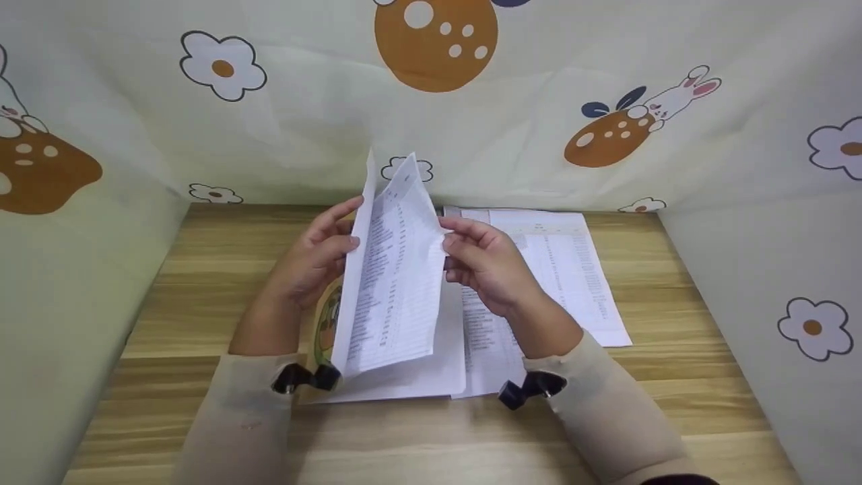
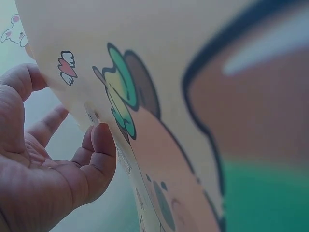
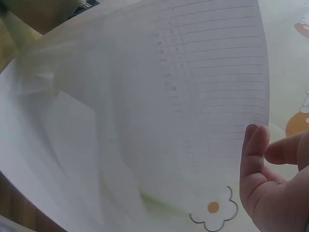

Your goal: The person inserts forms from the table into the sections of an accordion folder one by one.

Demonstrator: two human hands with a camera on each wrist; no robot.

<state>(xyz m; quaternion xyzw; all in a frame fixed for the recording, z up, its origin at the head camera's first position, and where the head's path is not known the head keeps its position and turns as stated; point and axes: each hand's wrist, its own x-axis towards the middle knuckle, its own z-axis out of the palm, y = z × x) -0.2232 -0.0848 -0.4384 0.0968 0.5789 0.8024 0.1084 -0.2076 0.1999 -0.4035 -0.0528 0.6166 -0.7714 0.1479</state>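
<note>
In the head view, my left hand (image 1: 313, 259) pinches the edge of a raised folder cover (image 2: 164, 145) that carries a cartoon print. Its winged heart and green leaves fill the left wrist view. Against the cover's white inner side stands a printed paper sheet (image 1: 404, 276) with rows of small text, fanned open toward the right. The right hand (image 1: 488, 263) pinches this sheet's right edge between thumb and fingers. In the right wrist view the sheet bows, and ruled lines show on it. A white page (image 1: 417, 380) lies flat beneath the raised sheet.
More printed sheets (image 1: 559, 269) lie flat on the wooden table (image 1: 673, 377) at the right, partly under my right forearm. Cloth walls (image 1: 303, 121) with flower and rabbit prints enclose the back and sides. A small black wrist camera (image 1: 306, 378) sits on each sleeve.
</note>
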